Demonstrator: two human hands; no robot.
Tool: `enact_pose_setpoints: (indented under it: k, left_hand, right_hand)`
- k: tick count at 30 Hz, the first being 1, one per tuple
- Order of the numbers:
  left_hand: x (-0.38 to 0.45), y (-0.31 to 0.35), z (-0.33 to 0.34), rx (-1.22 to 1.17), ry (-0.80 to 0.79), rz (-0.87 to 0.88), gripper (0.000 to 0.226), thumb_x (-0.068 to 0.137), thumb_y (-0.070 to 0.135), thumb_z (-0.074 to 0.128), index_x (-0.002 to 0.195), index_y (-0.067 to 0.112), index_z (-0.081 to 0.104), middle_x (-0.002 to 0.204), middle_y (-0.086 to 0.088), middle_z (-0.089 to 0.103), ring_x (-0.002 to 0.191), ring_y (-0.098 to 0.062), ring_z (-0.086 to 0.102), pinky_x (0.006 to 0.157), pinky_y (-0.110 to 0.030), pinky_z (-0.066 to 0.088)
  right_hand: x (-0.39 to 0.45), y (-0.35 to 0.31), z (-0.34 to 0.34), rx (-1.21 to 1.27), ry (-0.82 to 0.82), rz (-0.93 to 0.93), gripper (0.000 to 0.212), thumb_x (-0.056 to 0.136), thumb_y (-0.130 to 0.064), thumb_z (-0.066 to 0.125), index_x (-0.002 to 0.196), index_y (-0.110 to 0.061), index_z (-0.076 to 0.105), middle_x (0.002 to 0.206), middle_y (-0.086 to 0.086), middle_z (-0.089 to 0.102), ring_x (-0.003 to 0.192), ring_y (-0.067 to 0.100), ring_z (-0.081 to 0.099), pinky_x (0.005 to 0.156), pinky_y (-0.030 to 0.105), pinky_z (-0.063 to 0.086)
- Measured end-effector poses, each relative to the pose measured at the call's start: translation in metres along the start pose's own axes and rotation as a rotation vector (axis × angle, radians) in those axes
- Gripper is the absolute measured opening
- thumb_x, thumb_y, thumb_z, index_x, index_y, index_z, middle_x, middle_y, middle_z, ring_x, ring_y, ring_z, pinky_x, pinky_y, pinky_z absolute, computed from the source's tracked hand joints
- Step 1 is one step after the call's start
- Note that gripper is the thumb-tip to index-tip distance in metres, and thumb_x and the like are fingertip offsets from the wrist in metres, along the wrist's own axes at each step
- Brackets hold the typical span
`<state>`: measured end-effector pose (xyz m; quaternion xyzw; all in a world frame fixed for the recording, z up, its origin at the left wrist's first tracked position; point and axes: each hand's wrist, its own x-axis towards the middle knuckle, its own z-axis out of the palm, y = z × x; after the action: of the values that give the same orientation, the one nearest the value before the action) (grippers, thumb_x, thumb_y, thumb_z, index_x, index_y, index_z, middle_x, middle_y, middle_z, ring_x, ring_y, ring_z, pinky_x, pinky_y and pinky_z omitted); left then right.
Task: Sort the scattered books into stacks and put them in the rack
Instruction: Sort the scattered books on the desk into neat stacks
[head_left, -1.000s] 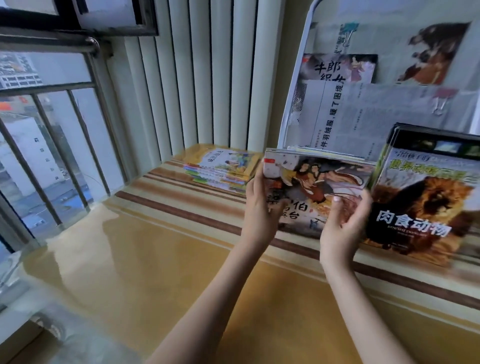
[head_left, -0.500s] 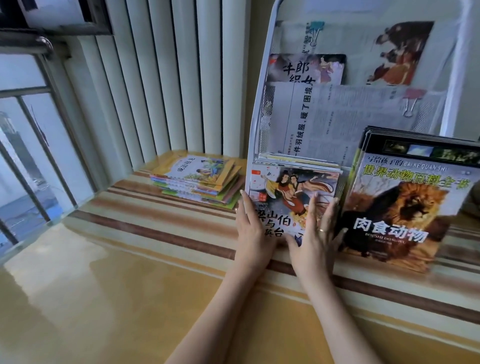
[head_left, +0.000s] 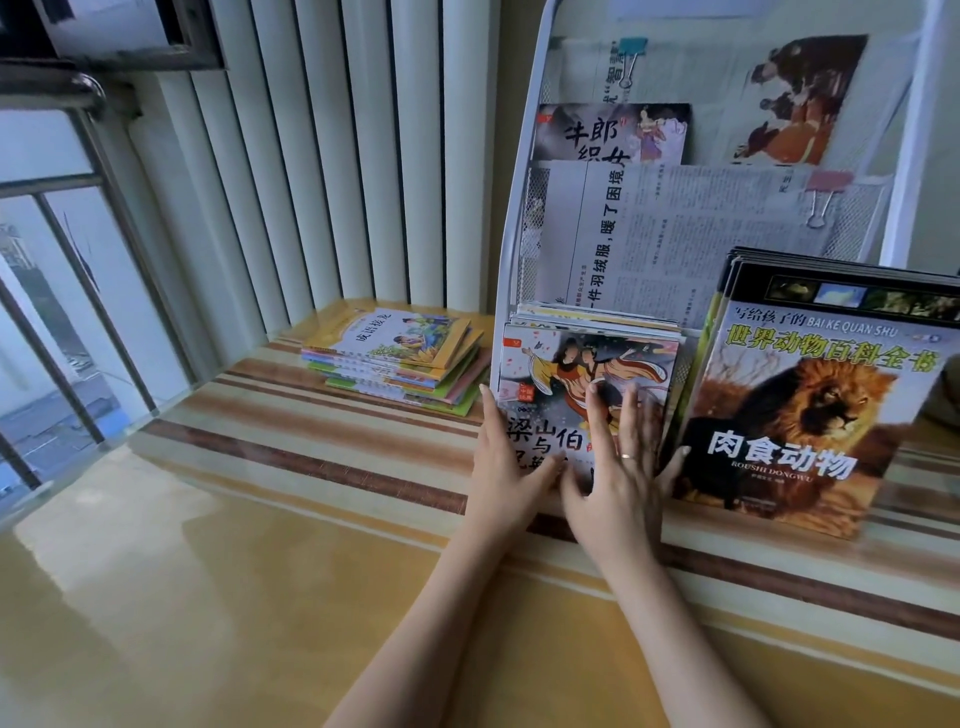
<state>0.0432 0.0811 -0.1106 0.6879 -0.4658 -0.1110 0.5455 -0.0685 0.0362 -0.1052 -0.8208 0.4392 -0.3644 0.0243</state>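
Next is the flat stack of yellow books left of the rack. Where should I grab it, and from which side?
Judging by its pose, take the flat stack by its two short ends, one hand each, coming from the front. Its books are fanned, the lower ones jutting right toward the rack, so square them first; the front long edge is free.

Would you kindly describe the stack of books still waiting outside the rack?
Find the white wire rack against the wall. Just left of it, on the striped ledge, lies a flat stack of thin yellow-and-green books; unlike the upright picture books, it lies horizontally, untouched.
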Motion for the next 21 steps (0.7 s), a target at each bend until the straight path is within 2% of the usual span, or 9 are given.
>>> enact_pose_setpoints:
  k: [2, 5, 7, 9, 11, 14, 16, 18, 21]
  left_hand:
    - [0.002, -0.001, -0.001, -0.018, -0.001, -0.010, 0.105, 0.082, 0.026, 0.071, 0.151, 0.013, -0.007, 0.157, -0.006, 0.016, 0.144, -0.019, 0.019, 0.116, -0.031, 0.019]
    - [0.010, -0.003, -0.002, -0.041, 0.021, -0.047, 0.102, 0.078, 0.031, 0.075, 0.152, 0.013, 0.006, 0.152, -0.008, 0.029, 0.139, -0.021, 0.029, 0.114, -0.040, 0.028]
    - [0.016, -0.006, -0.003, -0.111, 0.025, -0.078, 0.081, 0.074, 0.034, 0.078, 0.140, 0.020, 0.034, 0.136, 0.000, 0.050, 0.125, -0.012, 0.047, 0.103, -0.034, 0.042]
    - [0.022, -0.006, -0.004, -0.174, 0.012, -0.117, 0.060, 0.070, 0.038, 0.081, 0.118, 0.024, 0.048, 0.114, 0.007, 0.060, 0.106, -0.009, 0.059, 0.085, -0.026, 0.051]
    - [0.033, -0.009, -0.005, -0.264, -0.018, -0.151, 0.058, 0.066, 0.037, 0.084, 0.111, 0.020, 0.053, 0.109, 0.002, 0.065, 0.099, -0.012, 0.064, 0.084, -0.032, 0.055]
    - [0.044, -0.008, -0.008, -0.392, -0.093, -0.132, 0.064, 0.060, 0.041, 0.085, 0.114, 0.015, 0.060, 0.108, -0.003, 0.070, 0.097, -0.017, 0.068, 0.086, -0.043, 0.056]
    - [0.048, -0.010, -0.011, -0.378, -0.136, -0.118, 0.063, 0.060, 0.044, 0.083, 0.113, 0.019, 0.062, 0.109, -0.002, 0.071, 0.099, -0.019, 0.068, 0.086, -0.042, 0.055]
    - [0.049, -0.013, -0.015, -0.393, -0.192, -0.128, 0.051, 0.065, 0.037, 0.083, 0.109, 0.021, 0.064, 0.104, -0.003, 0.073, 0.095, -0.020, 0.070, 0.082, -0.039, 0.057]
    - [0.053, -0.015, -0.017, -0.452, -0.249, -0.181, 0.039, 0.070, 0.027, 0.082, 0.105, 0.020, 0.065, 0.096, -0.003, 0.075, 0.089, -0.022, 0.071, 0.071, -0.029, 0.058]
  right_hand:
    - [0.001, 0.000, 0.000, 0.070, 0.021, -0.006, 0.086, 0.080, -0.024, 0.067, 0.148, -0.028, 0.015, 0.158, 0.001, -0.003, 0.146, 0.020, -0.006, 0.110, 0.066, 0.008]
    - [0.001, 0.000, -0.001, 0.221, 0.131, 0.001, 0.079, 0.081, -0.013, 0.066, 0.148, -0.020, 0.025, 0.157, 0.008, 0.010, 0.146, 0.021, 0.006, 0.111, 0.060, 0.019]
    - [0.002, 0.002, -0.002, 0.355, 0.228, 0.012, 0.071, 0.082, -0.003, 0.063, 0.145, -0.007, 0.031, 0.155, 0.014, 0.019, 0.145, 0.023, 0.015, 0.112, 0.053, 0.025]
    - [0.003, 0.004, -0.002, 0.447, 0.314, 0.022, 0.065, 0.082, 0.004, 0.061, 0.140, 0.004, 0.032, 0.151, 0.018, 0.026, 0.142, 0.026, 0.022, 0.113, 0.046, 0.026]
    - [0.005, 0.005, -0.002, 0.490, 0.359, 0.059, 0.064, 0.082, 0.005, 0.061, 0.138, 0.007, 0.031, 0.148, 0.016, 0.029, 0.140, 0.027, 0.027, 0.114, 0.041, 0.026]
    - [0.006, 0.006, -0.001, 0.556, 0.329, 0.143, 0.066, 0.084, 0.002, 0.061, 0.141, 0.003, 0.028, 0.146, 0.014, 0.033, 0.136, 0.024, 0.033, 0.113, 0.035, 0.028]
    - [0.006, 0.007, 0.001, 0.579, 0.309, 0.169, 0.068, 0.085, 0.000, 0.060, 0.143, 0.000, 0.026, 0.146, 0.012, 0.033, 0.134, 0.018, 0.033, 0.111, 0.021, 0.026]
    - [0.006, 0.008, 0.002, 0.568, 0.302, 0.173, 0.069, 0.085, -0.003, 0.061, 0.143, -0.001, 0.024, 0.147, 0.012, 0.033, 0.132, 0.013, 0.033, 0.108, 0.013, 0.024]
    - [0.008, 0.007, 0.003, 0.575, 0.282, 0.169, 0.073, 0.084, -0.005, 0.063, 0.144, 0.000, 0.022, 0.148, 0.012, 0.031, 0.134, 0.010, 0.030, 0.111, 0.019, 0.024]
